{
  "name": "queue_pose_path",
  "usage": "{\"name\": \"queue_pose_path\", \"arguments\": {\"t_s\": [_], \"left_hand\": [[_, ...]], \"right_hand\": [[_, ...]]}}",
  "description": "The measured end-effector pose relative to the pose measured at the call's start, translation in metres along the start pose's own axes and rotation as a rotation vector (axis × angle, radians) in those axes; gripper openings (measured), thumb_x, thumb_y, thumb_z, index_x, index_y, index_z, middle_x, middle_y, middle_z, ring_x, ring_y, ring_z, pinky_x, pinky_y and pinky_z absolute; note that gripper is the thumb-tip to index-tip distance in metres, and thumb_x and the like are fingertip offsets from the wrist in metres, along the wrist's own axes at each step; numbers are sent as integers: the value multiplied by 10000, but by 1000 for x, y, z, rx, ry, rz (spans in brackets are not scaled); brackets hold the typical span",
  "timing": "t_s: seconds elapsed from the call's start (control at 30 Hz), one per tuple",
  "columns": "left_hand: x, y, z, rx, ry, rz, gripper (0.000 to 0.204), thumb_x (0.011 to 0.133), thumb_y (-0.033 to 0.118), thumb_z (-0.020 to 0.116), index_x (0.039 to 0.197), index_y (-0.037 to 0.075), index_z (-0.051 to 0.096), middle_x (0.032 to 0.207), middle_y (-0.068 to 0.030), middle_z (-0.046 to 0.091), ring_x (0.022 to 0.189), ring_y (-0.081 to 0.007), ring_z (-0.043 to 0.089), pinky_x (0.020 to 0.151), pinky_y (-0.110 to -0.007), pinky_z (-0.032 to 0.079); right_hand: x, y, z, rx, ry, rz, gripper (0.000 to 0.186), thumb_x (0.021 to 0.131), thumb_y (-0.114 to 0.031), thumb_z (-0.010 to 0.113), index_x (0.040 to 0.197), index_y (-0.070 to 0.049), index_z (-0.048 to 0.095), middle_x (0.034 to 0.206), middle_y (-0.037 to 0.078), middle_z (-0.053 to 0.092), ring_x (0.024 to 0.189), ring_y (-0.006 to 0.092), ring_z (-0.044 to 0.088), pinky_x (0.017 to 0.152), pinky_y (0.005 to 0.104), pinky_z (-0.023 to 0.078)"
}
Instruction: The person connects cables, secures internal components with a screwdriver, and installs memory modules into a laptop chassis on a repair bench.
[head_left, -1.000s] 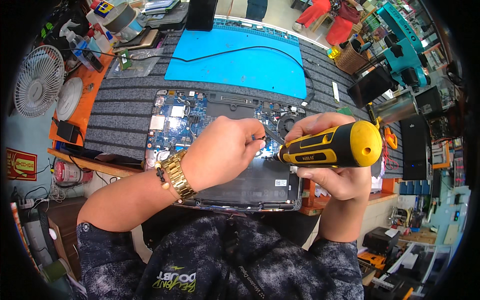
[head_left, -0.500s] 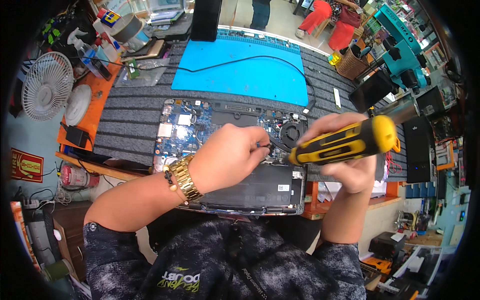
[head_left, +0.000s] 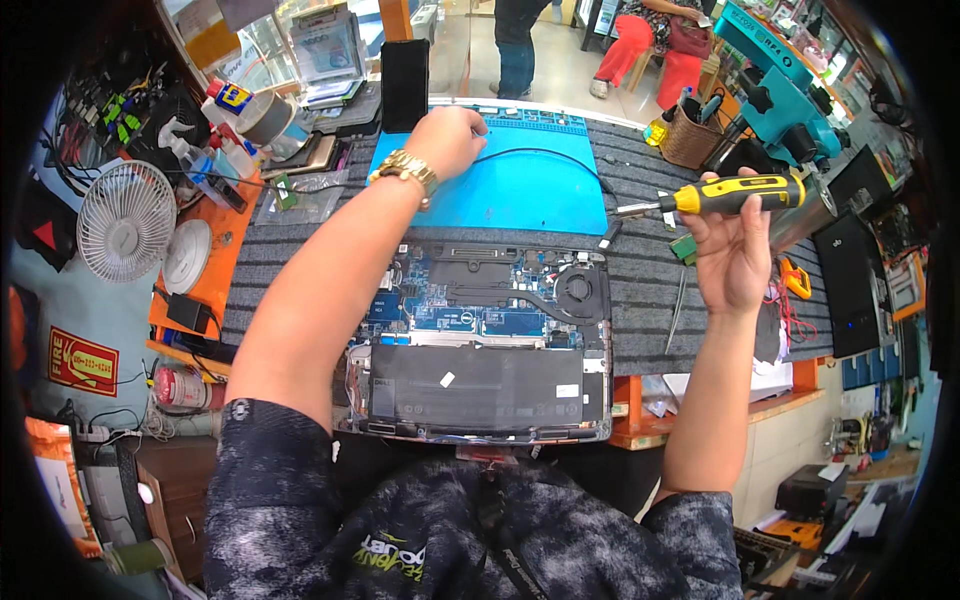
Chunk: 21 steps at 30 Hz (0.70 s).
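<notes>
Left hand (head_left: 448, 145) now over blue mat (head_left: 520, 195); fan (head_left: 125, 222) far left.

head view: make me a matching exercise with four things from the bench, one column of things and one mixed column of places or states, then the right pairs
Things
1. screwdriver
2. laptop
3. left hand
4. desk fan

Places or states
A. at the far side of the blue mat
B. white, at the left of the picture
C. held in the right hand
D. opened, with its blue circuit board showing

Right pairs: 1-C, 2-D, 3-A, 4-B
</notes>
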<state>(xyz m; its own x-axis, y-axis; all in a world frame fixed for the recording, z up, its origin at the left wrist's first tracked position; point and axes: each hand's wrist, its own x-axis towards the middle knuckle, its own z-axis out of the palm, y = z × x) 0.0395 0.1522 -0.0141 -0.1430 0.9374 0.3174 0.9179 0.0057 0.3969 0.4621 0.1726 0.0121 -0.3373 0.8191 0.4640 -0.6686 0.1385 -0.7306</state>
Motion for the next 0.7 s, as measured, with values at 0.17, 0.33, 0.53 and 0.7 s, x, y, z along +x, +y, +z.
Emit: {"name": "queue_pose_path", "arguments": {"t_s": [0.17, 0.33, 0.53, 0.7], "left_hand": [[30, -12, 36, 151, 65, 22, 218, 985, 216, 815, 1146, 92, 896, 1092, -194, 852, 1069, -382, 811, 1000, -482, 638], [45, -15, 43, 236, 16, 54, 175, 988, 209, 789, 1086, 95, 878, 1080, -201, 838, 1083, -400, 796, 996, -524, 628], [29, 7, 22, 203, 22, 90, 215, 1040, 206, 744, 1134, 21, 800, 1074, -220, 813, 1041, -414, 789, 940, -520, 624], [-39, 25, -41, -279, -70, 237, 269, 1111, 261, 746, 1128, -7, 753, 934, -127, 764, 853, -234, 735, 783, -409, 585]], "right_hand": [[0, 7, 1, -22, 0, 15, 430, 1234, -263, 551, 1618, -99, 450, 1429, 271, 705, 1291, 412, 764, 1003, 565, 703], [-1, 10, 4, -39, -16, 10, 435, 1230, -245, 560, 1619, -90, 444, 1416, 260, 710, 1285, 389, 766, 996, 568, 707], [-1, 19, 6, -82, 4, 9, 453, 1208, -235, 615, 1608, -107, 446, 1401, 223, 713, 1303, 353, 755, 1000, 580, 705], [-5, 25, 18, -106, 20, 15, 509, 1170, -138, 668, 1613, -115, 417, 1454, 235, 684, 1314, 360, 744, 1020, 566, 704]]}}
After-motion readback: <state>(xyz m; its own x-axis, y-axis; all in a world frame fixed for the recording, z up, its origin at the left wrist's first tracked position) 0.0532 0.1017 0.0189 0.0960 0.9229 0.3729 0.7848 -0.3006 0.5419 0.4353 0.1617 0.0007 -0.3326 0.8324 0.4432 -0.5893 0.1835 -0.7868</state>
